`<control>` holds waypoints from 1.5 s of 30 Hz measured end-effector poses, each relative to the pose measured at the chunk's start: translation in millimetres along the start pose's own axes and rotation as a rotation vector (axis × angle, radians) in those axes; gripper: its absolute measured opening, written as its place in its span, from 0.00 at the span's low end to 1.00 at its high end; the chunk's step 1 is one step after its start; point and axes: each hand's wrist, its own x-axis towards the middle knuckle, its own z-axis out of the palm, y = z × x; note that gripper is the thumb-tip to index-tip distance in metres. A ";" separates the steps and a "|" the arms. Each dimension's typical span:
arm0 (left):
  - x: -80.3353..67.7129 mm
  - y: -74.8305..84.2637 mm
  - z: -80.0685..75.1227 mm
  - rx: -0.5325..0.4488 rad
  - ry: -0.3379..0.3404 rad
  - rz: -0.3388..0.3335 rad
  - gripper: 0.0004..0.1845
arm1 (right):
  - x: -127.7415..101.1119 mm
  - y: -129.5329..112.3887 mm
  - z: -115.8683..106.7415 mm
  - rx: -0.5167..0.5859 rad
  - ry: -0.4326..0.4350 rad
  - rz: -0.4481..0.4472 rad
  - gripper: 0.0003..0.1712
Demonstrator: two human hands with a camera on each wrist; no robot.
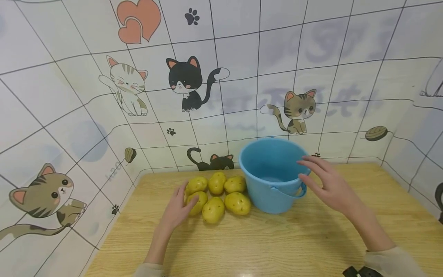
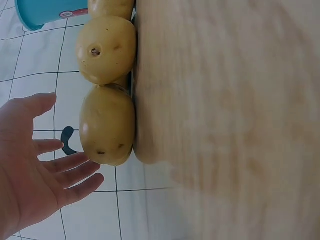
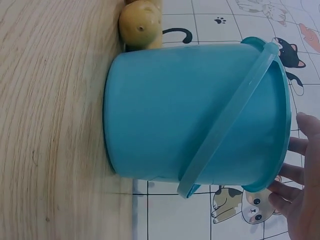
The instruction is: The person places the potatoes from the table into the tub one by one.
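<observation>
Several yellow potatoes point(image 1: 213, 210) sit in a cluster on the wooden table, left of a blue bucket point(image 1: 273, 196). My left hand point(image 1: 177, 207) is at the cluster's left side, fingers spread and relaxed around the leftmost potato point(image 1: 198, 202); in the left wrist view its fingertips are close by the end of a potato point(image 2: 107, 125). The bucket stands upright, with its handle point(image 3: 227, 120) hanging down the near side. At the bucket's right rim my right hand point(image 1: 330, 188) is raised with fingers extended, its fingertips right by the rim and holding nothing.
The wooden table point(image 1: 221, 250) runs back to a tiled-pattern wall point(image 1: 238, 77) printed with cartoon cats. The bucket and potatoes stand near this back wall. A dark object point(image 1: 361, 272) shows at the lower right edge beside the right sleeve.
</observation>
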 end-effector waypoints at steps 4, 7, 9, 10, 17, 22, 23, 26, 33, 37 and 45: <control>-1.0 -4.4 2.3 -0.010 -0.021 -0.017 0.38 | 0.3 -0.9 4.1 -0.007 0.024 -0.036 0.22; -0.9 -7.5 3.3 -0.020 -0.039 -0.032 0.36 | 0.3 -0.6 7.0 -0.010 0.045 -0.062 0.20; -0.9 -9.8 3.8 -0.036 -0.048 -0.042 0.35 | 0.0 -0.1 8.7 -0.008 0.056 -0.076 0.18; -0.8 -10.6 3.8 -0.047 -0.052 -0.045 0.35 | -0.3 0.2 9.6 -0.004 0.062 -0.083 0.18; -1.1 -16.3 4.1 -0.076 -0.075 -0.022 0.32 | -2.4 1.7 12.2 0.033 0.073 -0.106 0.16; -1.3 -16.5 3.9 -0.068 -0.098 -0.019 0.32 | -4.3 3.4 12.6 0.049 0.072 -0.100 0.15; -1.3 -16.1 3.7 -0.067 -0.101 -0.020 0.32 | -4.6 3.8 12.7 0.053 0.072 -0.099 0.15; -1.6 -14.5 3.0 -0.063 -0.111 -0.024 0.33 | -5.6 5.3 13.3 0.065 0.074 -0.101 0.15; -0.4 -10.8 0.9 -0.039 -0.118 -0.033 0.36 | -6.4 8.8 14.8 0.092 0.085 -0.126 0.17; 2.6 -10.1 0.2 -0.034 -0.100 -0.031 0.35 | -6.6 10.9 16.5 0.106 0.088 -0.129 0.18; 5.5 -13.6 -0.3 -0.080 -0.084 -0.090 0.36 | -7.9 9.7 17.3 0.129 0.090 -0.097 0.16</control>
